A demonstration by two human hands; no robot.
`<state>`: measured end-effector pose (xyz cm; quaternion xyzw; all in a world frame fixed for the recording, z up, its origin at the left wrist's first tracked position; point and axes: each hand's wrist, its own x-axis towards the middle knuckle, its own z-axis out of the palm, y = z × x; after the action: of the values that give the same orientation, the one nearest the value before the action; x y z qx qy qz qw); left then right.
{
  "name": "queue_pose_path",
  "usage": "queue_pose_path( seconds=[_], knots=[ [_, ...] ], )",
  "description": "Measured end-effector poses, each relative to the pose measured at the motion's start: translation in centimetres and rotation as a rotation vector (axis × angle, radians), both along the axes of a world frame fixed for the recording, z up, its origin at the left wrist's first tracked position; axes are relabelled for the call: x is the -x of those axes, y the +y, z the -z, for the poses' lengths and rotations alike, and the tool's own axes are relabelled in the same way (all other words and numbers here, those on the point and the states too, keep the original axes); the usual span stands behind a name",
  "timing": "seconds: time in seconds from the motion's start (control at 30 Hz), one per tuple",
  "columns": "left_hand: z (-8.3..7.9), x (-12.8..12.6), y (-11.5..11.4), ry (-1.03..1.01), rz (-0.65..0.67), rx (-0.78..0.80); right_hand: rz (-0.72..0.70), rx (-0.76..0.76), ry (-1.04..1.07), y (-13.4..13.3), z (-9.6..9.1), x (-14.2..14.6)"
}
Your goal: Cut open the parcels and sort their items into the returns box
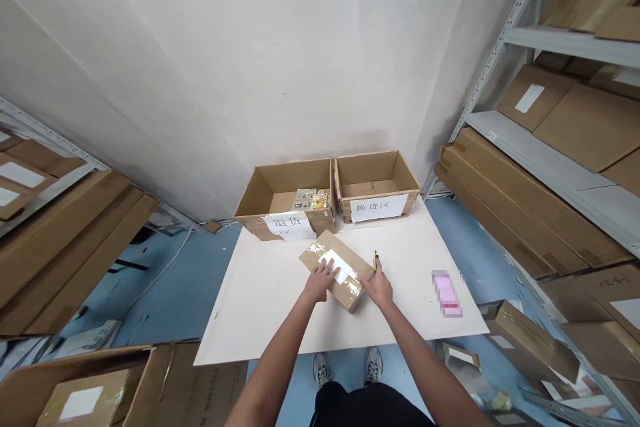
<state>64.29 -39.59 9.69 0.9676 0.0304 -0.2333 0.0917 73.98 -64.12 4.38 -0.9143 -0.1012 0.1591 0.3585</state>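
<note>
A small taped cardboard parcel [336,267] with a white label lies on the white table [260,307]. My left hand [320,280] rests flat on top of the parcel near its label, fingers spread. My right hand [379,287] sits against the parcel's right end, closed around a thin dark tool with a yellow tip [375,260] that points up and away from me.
Two open cardboard boxes stand at the table's far edge: the left box [280,203] holds a few colourful packets, the right box [377,187] bears a handwritten label. A pink flat object [447,293] lies on the table's right side. Shelves with cartons flank both sides.
</note>
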Motion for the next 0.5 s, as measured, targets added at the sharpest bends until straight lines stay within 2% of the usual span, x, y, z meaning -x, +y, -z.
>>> queue_pose_path(
  seconds=[0.07, 0.13, 0.23, 0.3, 0.4, 0.5],
  knots=[
    [0.7, -0.5, -0.3, 0.048, 0.01, 0.018, 0.014, -0.002, 0.012, -0.2, 0.9, 0.4],
    [1.5, -0.5, -1.8, 0.051, -0.049, 0.004, 0.042, 0.017, 0.016, 0.3, 0.7, -0.7],
    [2.6, 0.4, -5.8, -0.002, -0.198, -0.094, 0.073, 0.05, 0.028, 1.2, -0.6, -3.8],
    [3.2, 1.6, -8.5, -0.074, -0.294, -0.175, 0.108, 0.003, 0.056, 1.2, -1.6, -5.6],
    [3.6, 3.6, -10.7, -0.247, -0.336, -0.192, 0.232, -0.238, 0.164, -0.1, -2.3, -6.4],
    [3.7, 4.4, -9.8, -0.382, -0.271, -0.13, 0.271, -0.603, 0.368, -2.4, -2.2, -4.9]
  ],
)
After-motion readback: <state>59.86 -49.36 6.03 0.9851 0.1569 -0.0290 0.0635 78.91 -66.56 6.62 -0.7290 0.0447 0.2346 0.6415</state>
